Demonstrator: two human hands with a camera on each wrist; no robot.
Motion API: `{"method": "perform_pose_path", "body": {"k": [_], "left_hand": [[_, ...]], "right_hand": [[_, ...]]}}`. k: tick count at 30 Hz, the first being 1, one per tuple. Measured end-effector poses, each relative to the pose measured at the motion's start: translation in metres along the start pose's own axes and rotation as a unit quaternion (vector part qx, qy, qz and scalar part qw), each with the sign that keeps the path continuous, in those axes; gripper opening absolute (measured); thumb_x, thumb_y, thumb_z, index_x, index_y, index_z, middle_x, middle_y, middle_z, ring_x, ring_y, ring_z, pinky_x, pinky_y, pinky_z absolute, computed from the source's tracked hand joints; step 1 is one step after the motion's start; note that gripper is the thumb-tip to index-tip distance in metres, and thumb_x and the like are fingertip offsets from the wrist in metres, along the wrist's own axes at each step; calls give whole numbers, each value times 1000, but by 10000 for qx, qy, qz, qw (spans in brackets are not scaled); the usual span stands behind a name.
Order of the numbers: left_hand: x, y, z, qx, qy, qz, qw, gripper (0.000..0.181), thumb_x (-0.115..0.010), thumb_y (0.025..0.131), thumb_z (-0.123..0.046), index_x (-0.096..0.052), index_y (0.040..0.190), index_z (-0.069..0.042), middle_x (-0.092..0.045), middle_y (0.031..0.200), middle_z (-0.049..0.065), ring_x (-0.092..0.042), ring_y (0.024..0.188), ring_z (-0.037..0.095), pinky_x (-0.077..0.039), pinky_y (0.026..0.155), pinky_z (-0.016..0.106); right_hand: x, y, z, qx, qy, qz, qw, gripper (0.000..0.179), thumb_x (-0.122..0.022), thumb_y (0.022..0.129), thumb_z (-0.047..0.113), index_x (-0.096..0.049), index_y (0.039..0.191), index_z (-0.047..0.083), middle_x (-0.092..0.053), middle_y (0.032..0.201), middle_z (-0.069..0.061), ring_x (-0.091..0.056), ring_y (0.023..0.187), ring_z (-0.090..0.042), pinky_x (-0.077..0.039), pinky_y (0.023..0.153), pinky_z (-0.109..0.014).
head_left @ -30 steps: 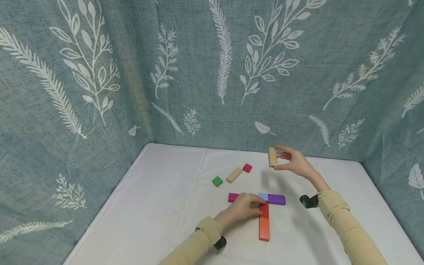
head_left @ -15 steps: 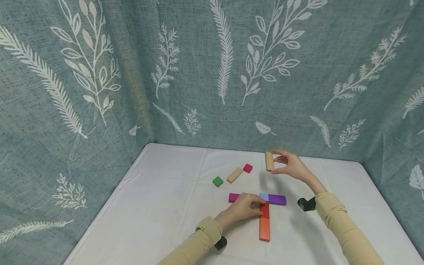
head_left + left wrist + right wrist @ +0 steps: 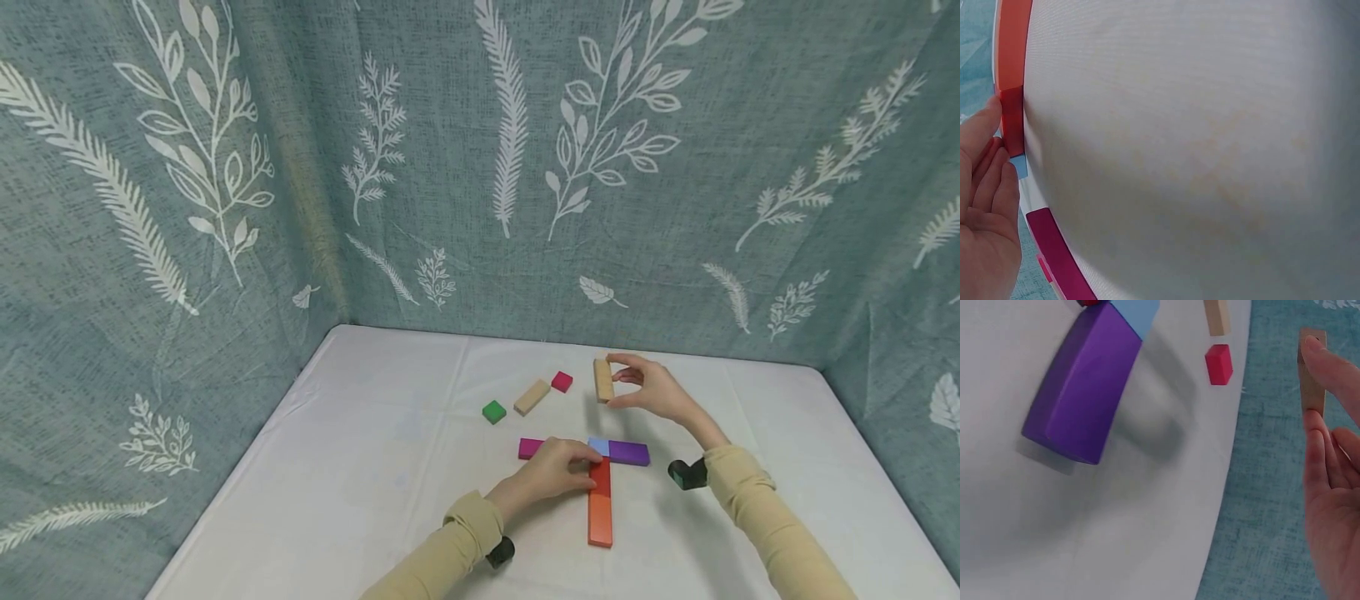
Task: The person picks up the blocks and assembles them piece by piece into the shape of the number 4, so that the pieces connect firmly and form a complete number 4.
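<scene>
My right hand (image 3: 660,393) pinches a plain wooden block (image 3: 603,381) upright between thumb and fingers, above the far part of the table. In the right wrist view the same wooden block (image 3: 1312,381) spans thumb to fingertips. My left hand (image 3: 551,469) rests beside the red block (image 3: 601,479), its thumb and fingertips touching around that block's upper edge. An orange block (image 3: 600,525) joins the red one's near end. At its far end lie a light blue block (image 3: 598,447) and a purple block (image 3: 630,452). My left hand partly covers a magenta block (image 3: 529,448).
Farther back on the white table (image 3: 337,467) lie a green block (image 3: 493,412), another plain wooden block (image 3: 532,397) and a small crimson block (image 3: 562,382). A teal curtain (image 3: 450,167) with white leaves hangs behind the table.
My right hand has come nearer, lower and slightly left with the wooden block. The left hand has stayed at the red block.
</scene>
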State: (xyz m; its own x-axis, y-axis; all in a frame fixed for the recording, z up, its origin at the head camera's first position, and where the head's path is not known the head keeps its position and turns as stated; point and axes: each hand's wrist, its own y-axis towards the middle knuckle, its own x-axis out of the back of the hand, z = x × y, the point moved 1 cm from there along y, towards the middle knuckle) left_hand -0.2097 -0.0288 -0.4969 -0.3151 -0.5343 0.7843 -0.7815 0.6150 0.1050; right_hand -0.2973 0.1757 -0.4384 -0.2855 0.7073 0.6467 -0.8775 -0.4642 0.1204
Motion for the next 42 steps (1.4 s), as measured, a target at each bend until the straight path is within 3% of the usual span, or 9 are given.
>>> {"method": "perform_pose_path", "body": {"k": [6, 17, 29, 42], "left_hand": [[-1, 2, 1, -23, 38, -18, 10000, 33, -75, 81, -19, -70, 113, -11, -71, 111, -2, -63, 106, 6, -49, 92, 15], [1, -2, -2, -202, -11, -69, 9998, 32, -74, 82, -16, -69, 112, -7, -71, 110, 0, -64, 105, 7, -49, 91, 15], [-1, 1, 0, 6, -81, 3, 10000, 32, -74, 81, -17, -70, 112, -10, -71, 111, -1, -63, 107, 7, -47, 93, 14], [-1, 1, 0, 21, -21, -10, 10000, 31, -75, 81, -17, -70, 111, -10, -71, 111, -1, -63, 107, 6, -46, 93, 13]], "right_hand": [[-9, -3, -8, -126, 201, 122, 9996, 77, -82, 72, 19, -45, 137, -3, -58, 124, -23, -58, 108, -38, -45, 98, -52], [-24, -10, -17, -472, 140, 296, 9983, 76, -82, 72, 16, -45, 137, -2, -61, 119, -20, -60, 109, -33, -46, 100, -48], [-37, -13, -27, -769, -177, 415, 9960, 75, -82, 72, 18, -47, 135, -3, -57, 128, -23, -60, 110, -34, -49, 96, -46], [-44, -14, -29, -710, -323, 407, 9961, 74, -83, 70, 18, -49, 132, -6, -62, 118, -21, -62, 105, -32, -51, 93, -45]]}}
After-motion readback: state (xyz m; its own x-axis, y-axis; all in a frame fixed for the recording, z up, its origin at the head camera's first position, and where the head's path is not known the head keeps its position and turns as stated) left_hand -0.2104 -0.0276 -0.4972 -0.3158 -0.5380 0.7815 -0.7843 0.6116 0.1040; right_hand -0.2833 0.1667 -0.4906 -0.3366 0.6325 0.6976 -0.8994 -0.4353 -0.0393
